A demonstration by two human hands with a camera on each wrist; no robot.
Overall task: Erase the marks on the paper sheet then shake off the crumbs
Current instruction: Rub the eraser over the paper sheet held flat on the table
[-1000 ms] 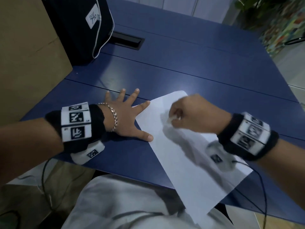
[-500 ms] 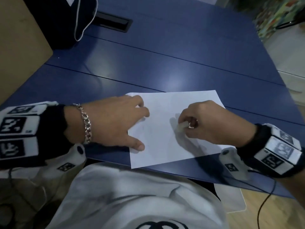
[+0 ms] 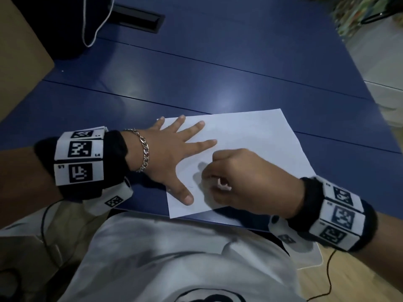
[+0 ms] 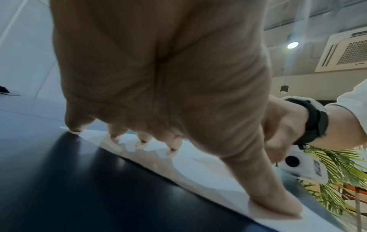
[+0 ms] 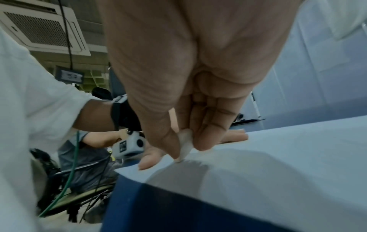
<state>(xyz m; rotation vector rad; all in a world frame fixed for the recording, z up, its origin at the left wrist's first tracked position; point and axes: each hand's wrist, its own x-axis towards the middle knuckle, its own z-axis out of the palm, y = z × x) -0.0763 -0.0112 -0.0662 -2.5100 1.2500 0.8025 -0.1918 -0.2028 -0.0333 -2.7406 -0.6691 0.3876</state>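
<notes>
A white paper sheet point(image 3: 250, 144) lies at the near edge of the blue table point(image 3: 218, 68). My left hand point(image 3: 174, 149) rests flat on its left part, fingers spread and straight, thumb near the front corner. My right hand point(image 3: 237, 182) pinches a small white eraser point(image 5: 185, 141) between thumb and fingers, its tip touching the paper point(image 5: 278, 157) just right of the left thumb. The left wrist view shows the fingertips point(image 4: 172, 147) pressing the sheet point(image 4: 198, 169). A faint mark point(image 3: 192, 185) sits by the eraser.
A dark bag point(image 3: 65, 25) with a white cord stands at the table's far left beside a cardboard box point(image 3: 19, 51). A black cable slot point(image 3: 139, 18) is set into the tabletop. The table's near edge runs just under the paper, above my white shirt point(image 3: 174, 258).
The paper turned from slanted to roughly square with the table edge. My left hand moved onto the sheet and spread flat. My right hand with the eraser shifted toward the left thumb.
</notes>
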